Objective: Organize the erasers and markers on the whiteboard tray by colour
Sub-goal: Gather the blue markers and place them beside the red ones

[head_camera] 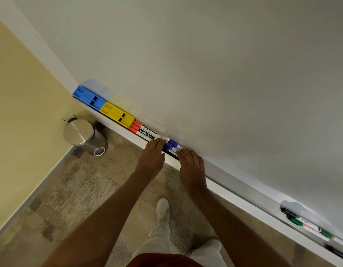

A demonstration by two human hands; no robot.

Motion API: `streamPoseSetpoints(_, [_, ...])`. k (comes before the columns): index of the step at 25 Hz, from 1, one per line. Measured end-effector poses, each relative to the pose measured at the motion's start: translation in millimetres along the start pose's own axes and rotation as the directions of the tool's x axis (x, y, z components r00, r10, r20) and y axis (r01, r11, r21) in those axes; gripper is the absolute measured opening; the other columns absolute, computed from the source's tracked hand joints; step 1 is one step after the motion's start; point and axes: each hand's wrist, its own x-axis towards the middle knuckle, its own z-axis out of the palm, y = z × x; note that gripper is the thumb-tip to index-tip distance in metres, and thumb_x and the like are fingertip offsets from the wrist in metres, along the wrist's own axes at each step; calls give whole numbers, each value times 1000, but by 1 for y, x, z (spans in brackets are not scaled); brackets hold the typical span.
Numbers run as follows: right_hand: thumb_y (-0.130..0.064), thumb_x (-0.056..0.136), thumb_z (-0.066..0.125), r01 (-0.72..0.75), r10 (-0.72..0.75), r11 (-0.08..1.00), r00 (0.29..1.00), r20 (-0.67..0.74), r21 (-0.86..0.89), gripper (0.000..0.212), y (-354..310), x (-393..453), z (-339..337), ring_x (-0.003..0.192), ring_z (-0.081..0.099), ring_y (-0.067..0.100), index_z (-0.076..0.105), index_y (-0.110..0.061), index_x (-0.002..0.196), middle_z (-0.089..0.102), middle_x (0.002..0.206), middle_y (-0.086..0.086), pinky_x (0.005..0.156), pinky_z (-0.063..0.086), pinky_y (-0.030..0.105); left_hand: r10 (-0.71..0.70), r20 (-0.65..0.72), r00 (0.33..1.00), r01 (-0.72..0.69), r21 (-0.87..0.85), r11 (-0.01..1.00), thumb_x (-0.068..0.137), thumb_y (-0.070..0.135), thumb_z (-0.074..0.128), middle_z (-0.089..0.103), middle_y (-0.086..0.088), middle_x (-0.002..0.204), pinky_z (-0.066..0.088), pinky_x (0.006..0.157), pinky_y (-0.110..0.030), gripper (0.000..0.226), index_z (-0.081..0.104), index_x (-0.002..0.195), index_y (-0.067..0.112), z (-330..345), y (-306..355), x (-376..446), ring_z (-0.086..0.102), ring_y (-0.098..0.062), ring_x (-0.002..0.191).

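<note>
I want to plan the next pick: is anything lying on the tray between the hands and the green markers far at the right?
Nothing visible does. Between the right hand, which rests on the blue markers, and the green-capped markers, the long white whiteboard tray shows only bare channel. A black marker lies beside the green ones, not before them.

One head-worn view looked steeply down and forward from close above the whiteboard tray [234, 191]; the tray ran diagonally from upper left to lower right; the whiteboard [224, 74] filled everything above it, floor [70, 189] below.
</note>
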Motion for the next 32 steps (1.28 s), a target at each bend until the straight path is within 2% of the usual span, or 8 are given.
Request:
streamPoseSetpoints(7, [-9, 96, 61, 76, -83, 995, 990, 112, 66, 48, 6, 4, 1, 139, 49, 31, 53, -10, 144, 56, 147, 10, 113, 44, 46, 30, 37, 999, -33, 80, 996, 91, 12, 64, 49, -18, 144, 41, 111, -40, 53, 47, 141, 3, -1, -1, 0, 44, -31, 135])
streamPoseSetpoints(12, [6, 93, 57, 96, -130, 968, 982, 136, 234, 51, 6, 13, 1, 141, 46, 32, 52, -5, 143, 55, 147, 15, 118, 38, 45, 48, 44, 998, -53, 111, 992, 89, 9, 67, 47, -20, 147, 48, 104, -45, 56, 49, 141, 5, -4, -1, 0, 46, -35, 133])
streamPoseSetpoints(14, [8, 93, 56, 1, -36, 944, 994, 99, 329, 50, 8, 10, 0, 138, 50, 30, 55, -6, 141, 57, 144, 15, 116, 42, 45, 80, 49, 996, -86, 139, 987, 88, 9, 67, 46, -19, 147, 50, 103, -44, 56, 50, 141, 9, -5, -1, 0, 46, -34, 133])
streamPoseSetpoints(16, [6, 96, 53, -159, 145, 874, 987, 67, 459, 47, 8, 0, 0, 134, 51, 24, 55, -11, 139, 55, 142, 10, 114, 45, 40, 103, 66, 992, -113, 179, 977, 89, 10, 65, 42, -17, 150, 49, 105, -43, 54, 50, 141, 14, -5, -3, -1, 43, -32, 134])
streamPoseSetpoints(21, [-5, 102, 51, -463, 504, 562, 849, 160, 686, 38, 4, -9, -1, 125, 55, 16, 55, -14, 139, 56, 135, 4, 107, 49, 31, 130, 112, 985, -156, 259, 953, 92, 15, 62, 37, -13, 156, 48, 104, -44, 53, 49, 143, 20, -6, -5, 0, 42, -33, 135])
streamPoseSetpoints(24, [-6, 101, 50, -545, 548, 452, 794, 262, 707, 40, 2, 2, -5, 125, 56, 19, 56, -15, 139, 58, 136, 6, 108, 50, 40, 121, 151, 981, -160, 285, 945, 93, 17, 59, 35, -8, 158, 48, 103, -48, 55, 44, 146, 22, -8, -4, 2, 41, -33, 136])
streamPoseSetpoints(27, [-4, 100, 50, -553, 538, 440, 793, 285, 707, 42, 0, 6, -7, 125, 56, 20, 57, -14, 140, 57, 137, 8, 110, 48, 41, 110, 170, 979, -157, 294, 943, 95, 18, 55, 34, -6, 159, 47, 105, -47, 56, 40, 149, 21, -7, -4, 3, 37, -33, 139])
streamPoseSetpoints(32, [-1, 99, 51, -533, 522, 474, 811, 264, 701, 42, 2, 6, -5, 125, 56, 20, 57, -10, 140, 57, 137, 10, 111, 47, 36, 123, 171, 978, -169, 286, 943, 94, 13, 55, 39, -12, 155, 47, 106, -47, 54, 44, 146, 14, -7, 0, 3, 39, -35, 135])
